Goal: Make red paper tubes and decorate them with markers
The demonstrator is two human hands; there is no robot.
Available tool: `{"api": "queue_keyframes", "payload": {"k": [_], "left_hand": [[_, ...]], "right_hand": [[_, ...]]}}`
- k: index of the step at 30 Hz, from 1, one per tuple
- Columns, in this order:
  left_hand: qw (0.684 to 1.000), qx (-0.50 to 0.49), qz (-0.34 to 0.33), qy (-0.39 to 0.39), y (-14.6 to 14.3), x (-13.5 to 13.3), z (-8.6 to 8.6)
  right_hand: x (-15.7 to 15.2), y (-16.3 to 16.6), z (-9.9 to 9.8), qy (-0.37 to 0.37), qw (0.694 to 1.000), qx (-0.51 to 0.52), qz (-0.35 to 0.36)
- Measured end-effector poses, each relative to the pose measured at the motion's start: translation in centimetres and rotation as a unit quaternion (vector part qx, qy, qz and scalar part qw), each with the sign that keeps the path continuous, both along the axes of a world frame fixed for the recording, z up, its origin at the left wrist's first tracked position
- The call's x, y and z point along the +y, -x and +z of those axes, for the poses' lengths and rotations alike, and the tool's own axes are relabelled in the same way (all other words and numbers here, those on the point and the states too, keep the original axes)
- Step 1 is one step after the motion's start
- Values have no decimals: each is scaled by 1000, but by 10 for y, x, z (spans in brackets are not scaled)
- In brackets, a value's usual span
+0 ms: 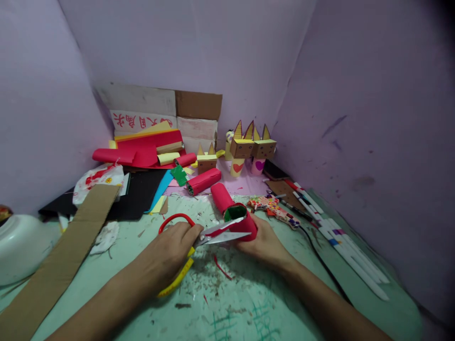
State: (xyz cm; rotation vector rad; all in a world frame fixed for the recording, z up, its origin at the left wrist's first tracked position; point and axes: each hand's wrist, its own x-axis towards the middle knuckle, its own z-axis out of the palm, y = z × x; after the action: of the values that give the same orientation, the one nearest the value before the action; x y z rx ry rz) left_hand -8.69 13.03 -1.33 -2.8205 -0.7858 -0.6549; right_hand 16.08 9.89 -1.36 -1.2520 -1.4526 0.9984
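My left hand is closed around a pair of scissors with one red and one yellow handle loop. The blades are spread and reach to the rim of a red paper-covered tube. Green shows inside that tube's mouth. My right hand grips the tube from the right, its fingers partly hidden behind it. Just beyond stands or leans another red tube. A thin red paper strip lies on the green tabletop below the blades.
Cardboard figures with pointed ears stand at the back. Red paper sheets are piled back left. A long cardboard strip and white bowl lie left. White markers and a floral glue gun with cord are right.
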Motion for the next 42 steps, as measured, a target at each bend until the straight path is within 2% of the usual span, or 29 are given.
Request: {"api": "queue_keyframes", "payload": {"k": [4,8,14,20,26,35,38,42], "left_hand": [[1000,14,22,-5,0,-1,-4],[999,-7,18,-28,1,-2,-6],[998,6,24,-64,1,-1,-3],[998,-5,5,-64,2,-2,1],[997,1,6,-71,4,0,1],[999,18,32,-37,-3,-4,-5],[998,14,29,-56,-2,-5,-3],[999,16,23,-44,-2,-8,-2]], "right_hand": [[0,5,-8,-11,998,-18,-62],[-1,5,-10,-37,992,-62,-105],[-2,6,-12,-40,992,-55,-102],[-3,8,-7,-37,993,-54,-98],[-2,6,-13,-42,990,-73,-113],[-7,10,-14,-79,982,-123,-118],[-6,12,-14,-79,978,-137,-138],[-6,13,-16,-78,973,-139,-167]]}}
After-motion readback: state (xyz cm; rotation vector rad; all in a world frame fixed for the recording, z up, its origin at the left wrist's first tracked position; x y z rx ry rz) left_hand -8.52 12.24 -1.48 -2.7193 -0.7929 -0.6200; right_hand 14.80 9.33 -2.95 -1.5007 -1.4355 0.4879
